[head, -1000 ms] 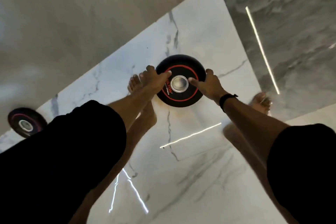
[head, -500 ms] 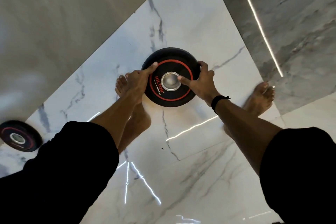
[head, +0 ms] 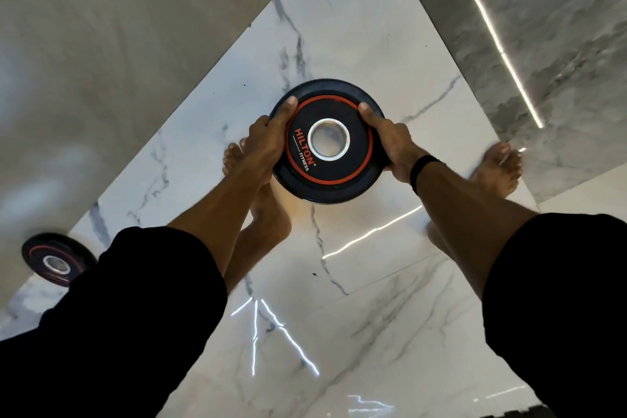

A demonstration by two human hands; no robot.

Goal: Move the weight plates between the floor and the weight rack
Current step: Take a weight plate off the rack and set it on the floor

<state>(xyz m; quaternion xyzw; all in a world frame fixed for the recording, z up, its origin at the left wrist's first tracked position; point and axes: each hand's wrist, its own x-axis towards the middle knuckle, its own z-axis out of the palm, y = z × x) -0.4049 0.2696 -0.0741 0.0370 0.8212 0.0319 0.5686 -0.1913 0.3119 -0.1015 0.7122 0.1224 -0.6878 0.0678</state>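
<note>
A black weight plate [head: 334, 176] with a red ring, a steel centre hole and "HILTON FITNESS" lettering is held flat above the white marble floor. My left hand [head: 268, 139] grips its left rim with the thumb on top. My right hand [head: 390, 142], with a black band at the wrist, grips its right rim the same way. A second black plate [head: 56, 260] with a red ring lies flat on the floor at the far left, partly cut off by my dark sleeve. No weight rack is in view.
My bare feet stand on the glossy floor, the left foot [head: 261, 210] under my left forearm, the right foot [head: 498, 170] to the right. A grey wall [head: 118, 44] runs along the left. Darker grey marble [head: 559, 44] with a bright light reflection lies at top right.
Both hands shifted from the plate's top face to its rim. The plate has risen off the floor toward the camera and looks larger.
</note>
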